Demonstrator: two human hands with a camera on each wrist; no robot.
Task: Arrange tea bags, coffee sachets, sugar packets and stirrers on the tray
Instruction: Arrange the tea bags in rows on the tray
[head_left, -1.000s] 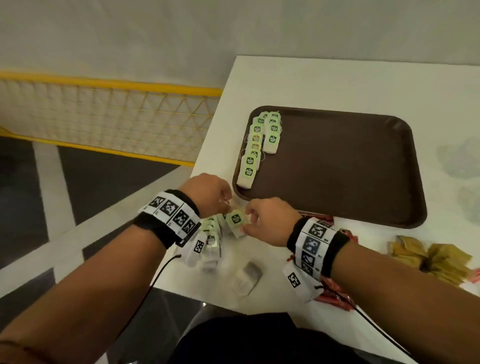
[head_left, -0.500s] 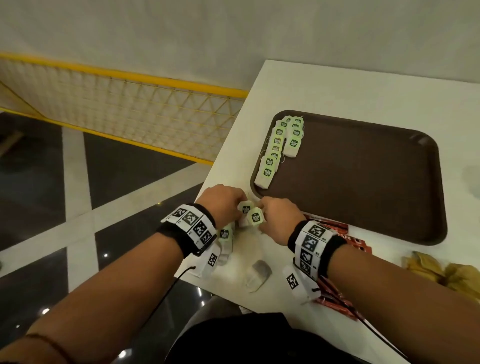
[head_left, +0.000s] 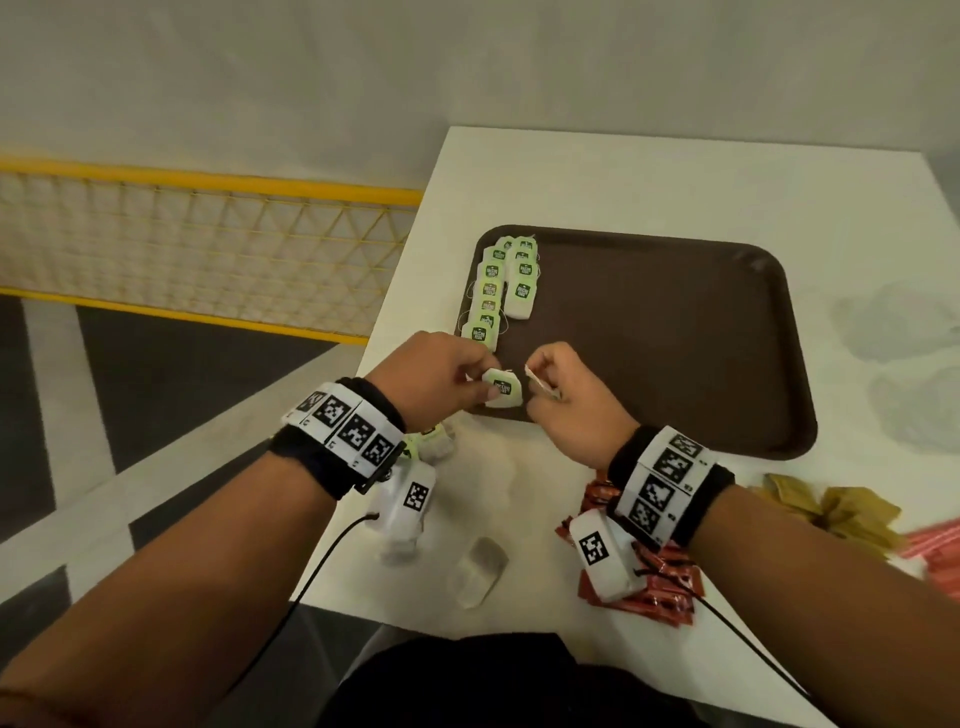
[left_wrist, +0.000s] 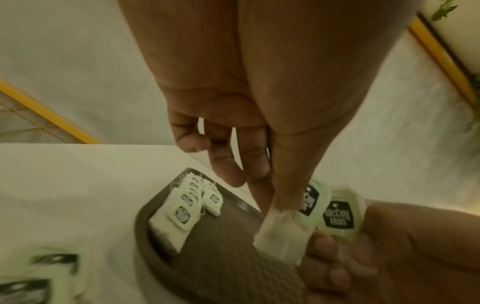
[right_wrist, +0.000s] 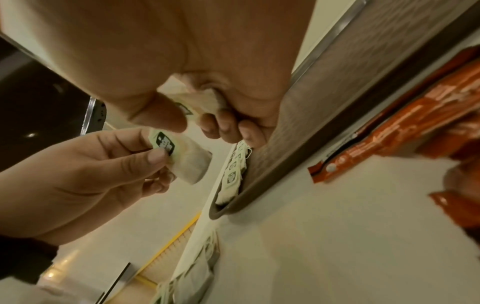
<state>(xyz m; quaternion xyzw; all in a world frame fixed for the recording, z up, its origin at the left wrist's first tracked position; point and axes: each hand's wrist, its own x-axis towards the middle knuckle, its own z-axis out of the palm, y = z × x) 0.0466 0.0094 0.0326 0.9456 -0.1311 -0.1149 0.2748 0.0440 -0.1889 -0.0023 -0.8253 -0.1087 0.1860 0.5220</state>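
A brown tray (head_left: 649, 338) lies on the white table (head_left: 675, 176). Two rows of green-tagged tea bags (head_left: 491, 291) run along the tray's left edge. Over the tray's near left corner my left hand (head_left: 480, 384) pinches a tea bag (head_left: 503, 388) between thumb and forefinger. The left wrist view shows its pouch (left_wrist: 283, 234) hanging below the thumb. Just to the right, my right hand (head_left: 535, 382) grips a second tea bag (right_wrist: 200, 100) in its curled fingers. The two hands are close together, almost touching.
Loose tea bags (head_left: 434, 441) lie by the table's left edge under my left wrist, and one more (head_left: 480, 571) sits near the front edge. Red-orange sachets (head_left: 654, 592) lie under my right wrist. Yellow-brown packets (head_left: 836, 509) are at the right. A yellow railing (head_left: 208, 182) stands beyond the table.
Both hands have lifted from the loose pile at the table's edge and moved forward over the tray's near left corner, each carrying a tea bag.
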